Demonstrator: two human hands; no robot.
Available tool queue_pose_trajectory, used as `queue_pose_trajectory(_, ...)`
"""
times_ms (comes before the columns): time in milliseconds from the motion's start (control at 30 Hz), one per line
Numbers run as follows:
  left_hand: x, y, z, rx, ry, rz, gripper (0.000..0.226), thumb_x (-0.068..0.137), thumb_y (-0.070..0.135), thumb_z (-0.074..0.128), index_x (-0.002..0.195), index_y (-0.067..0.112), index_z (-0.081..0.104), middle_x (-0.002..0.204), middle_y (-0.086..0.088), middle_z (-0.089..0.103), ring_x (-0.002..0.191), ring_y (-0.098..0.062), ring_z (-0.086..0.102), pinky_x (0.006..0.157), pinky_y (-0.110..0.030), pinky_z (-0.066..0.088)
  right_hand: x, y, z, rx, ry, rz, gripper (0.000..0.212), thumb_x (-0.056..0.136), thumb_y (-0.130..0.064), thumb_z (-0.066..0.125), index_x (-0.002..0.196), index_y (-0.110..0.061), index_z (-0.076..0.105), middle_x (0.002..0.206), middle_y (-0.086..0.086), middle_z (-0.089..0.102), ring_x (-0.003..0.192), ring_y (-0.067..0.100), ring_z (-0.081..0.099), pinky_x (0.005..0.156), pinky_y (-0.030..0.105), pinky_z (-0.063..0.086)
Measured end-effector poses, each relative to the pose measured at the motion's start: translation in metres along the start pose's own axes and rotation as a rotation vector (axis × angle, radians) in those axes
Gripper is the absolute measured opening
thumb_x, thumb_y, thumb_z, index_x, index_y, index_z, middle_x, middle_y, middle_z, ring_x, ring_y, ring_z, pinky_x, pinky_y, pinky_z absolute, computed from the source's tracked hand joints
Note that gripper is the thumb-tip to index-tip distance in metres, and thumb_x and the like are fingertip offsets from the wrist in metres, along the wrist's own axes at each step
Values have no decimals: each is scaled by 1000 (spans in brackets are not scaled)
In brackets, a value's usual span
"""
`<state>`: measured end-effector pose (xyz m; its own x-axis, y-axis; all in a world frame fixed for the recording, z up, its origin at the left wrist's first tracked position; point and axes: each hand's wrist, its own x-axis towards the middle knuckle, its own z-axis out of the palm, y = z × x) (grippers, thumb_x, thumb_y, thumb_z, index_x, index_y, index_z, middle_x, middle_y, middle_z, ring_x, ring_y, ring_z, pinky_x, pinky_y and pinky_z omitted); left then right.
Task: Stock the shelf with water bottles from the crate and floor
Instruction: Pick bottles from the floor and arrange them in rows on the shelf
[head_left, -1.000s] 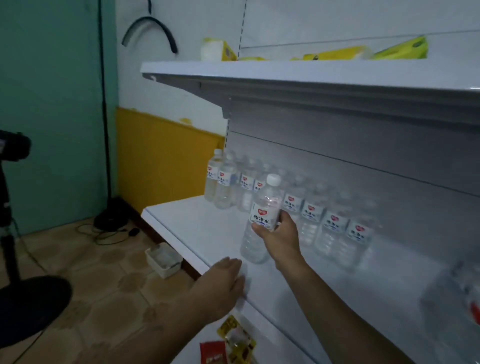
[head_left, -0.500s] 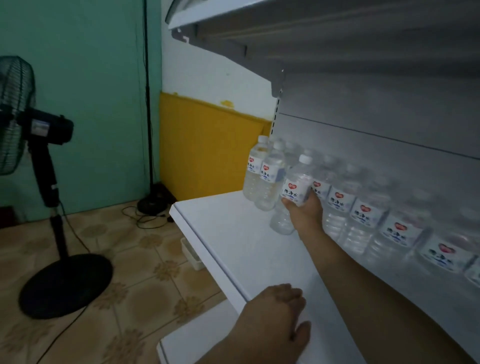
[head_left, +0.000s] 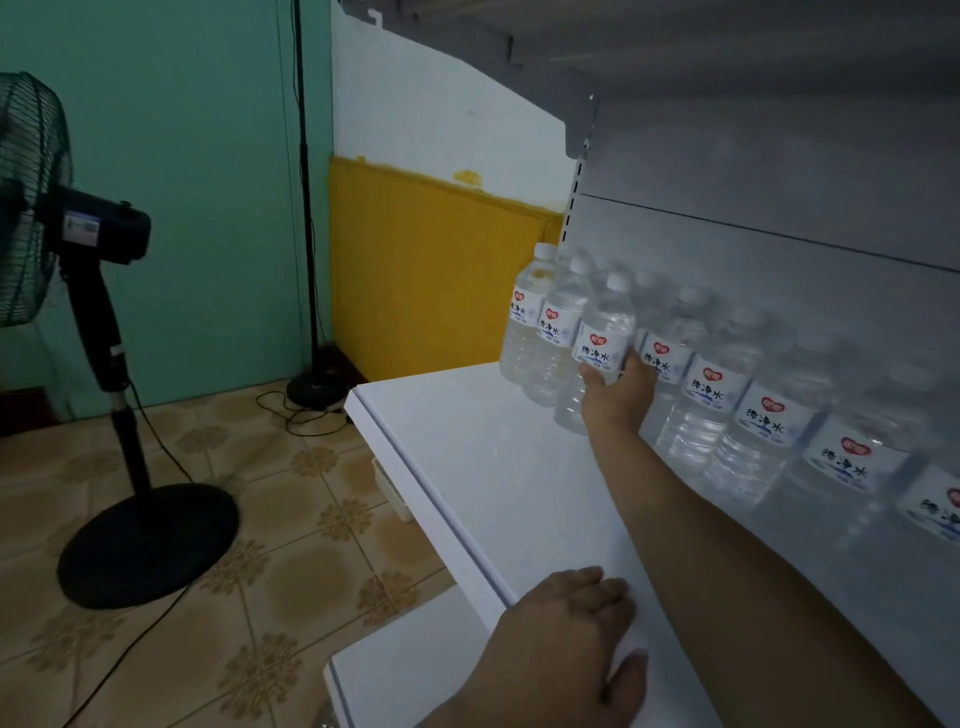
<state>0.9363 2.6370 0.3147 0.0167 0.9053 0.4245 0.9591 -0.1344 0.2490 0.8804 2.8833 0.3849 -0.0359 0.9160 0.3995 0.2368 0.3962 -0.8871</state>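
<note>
Head view: right hand (head_left: 618, 397) grips bottle (head_left: 597, 353) w/ row on shelf (head_left: 467, 467).

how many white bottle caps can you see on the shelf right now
About 6, all in the row along the shelf back: three at the left end, the third on the bottle the right hand grips, then fainter ones. Blur rightward may hide more.

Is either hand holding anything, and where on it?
The right hand grips a water bottle around its middle, at the label. The left hand rests on the shelf, holding nothing.
</note>
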Motion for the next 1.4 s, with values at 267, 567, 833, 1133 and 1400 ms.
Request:
queue_pose_trajectory(267, 9, -11, 22, -71, 125, 11, 68, 101, 46, 7, 98, 32, 74, 107, 19, 69, 95, -2, 67, 74, -19, 56, -9, -12, 11, -70, 131, 52, 61, 84, -17, 75, 133, 5, 46, 137, 23, 42, 129, 36, 43, 105, 42, 42)
queue_pose_trajectory(567, 9, -14, 31, -70, 61, 80, 49, 97, 51, 26, 106, 34, 71, 114, 21, 66, 104, -2, 63, 81, -19, 54, -15, -16, 8, -94, 147, 67, 64, 81, -22, 78, 130, 5, 46, 133, 24, 45, 123, 36, 45, 98, 43, 45)
queue_pose_trajectory(833, -1, 2, -16, -182, 134, -52, 44, 80, 35, 44, 112, 17, 67, 118, 1, 66, 110, -16, 59, 91, -22, 49, -40, -17, -18, -58, -15, 227, 81, 77, -26, 81, 140, -2, 38, 141, 20, 36, 122, 39, 49, 98, 44, 47)
queue_pose_trajectory(1133, -135, -28, -83, -279, 243, -568, 41, 97, 20, 43, 137, 20, 47, 139, 3, 51, 124, -11, 47, 95, -12, 29, -179, -78, -54, 1, -626, -30, 28, 90, -13, 65, 118, -17, 63, 121, 1, 61, 115, 19, 58, 91, 28, 46)
queue_pose_trajectory(1400, -296, -56, -68, -287, 131, -1087, 46, 97, 22, 41, 143, 14, 40, 147, -3, 42, 133, -20, 41, 104, -27, 33, -378, -72, -17, -5, -1010, -153, 32, 92, -19, 61, 125, -20, 62, 122, -9, 59, 117, 6, 52, 95, 26, 43)
